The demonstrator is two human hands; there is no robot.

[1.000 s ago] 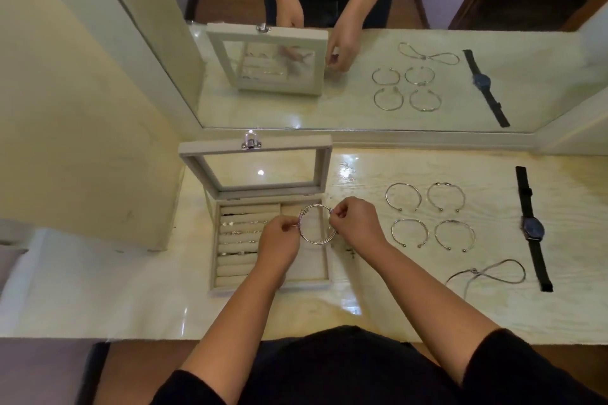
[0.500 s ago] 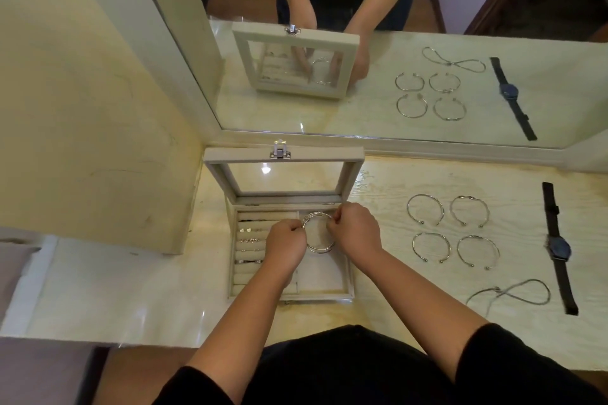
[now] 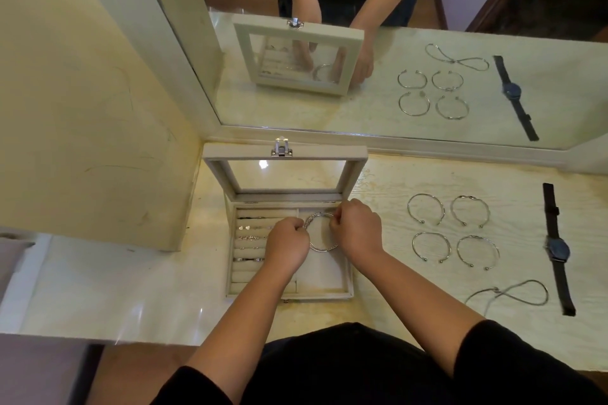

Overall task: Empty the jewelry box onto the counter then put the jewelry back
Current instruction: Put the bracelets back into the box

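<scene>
Silver round bangle [image 3: 324,249] pinched at its 9 and 2 o'clock by left grip [image 3: 288,242] and right grip [image 3: 357,227], fingers curled tight, over right compartment of open beige jewelry box [image 3: 316,295]; contact with lining unclear. Left compartment: padded rolls carrying small rings and studs [image 3: 250,238]. Likely faults: one pinch slipping, bangle dropping askew; knuckles knocking upright glass lid [image 3: 284,154] at 12 o'clock. Silver open cuffs [image 3: 427,210] at box's 3 o'clock on pale worktop [image 3: 394,306].

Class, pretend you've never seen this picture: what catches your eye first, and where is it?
The left hand and right hand pinch a silver bangle at the open jewelry box, left on the counter. To its right lie four cuff bracelets, a necklace and a black watch, all repeated in the mirror behind.
</scene>
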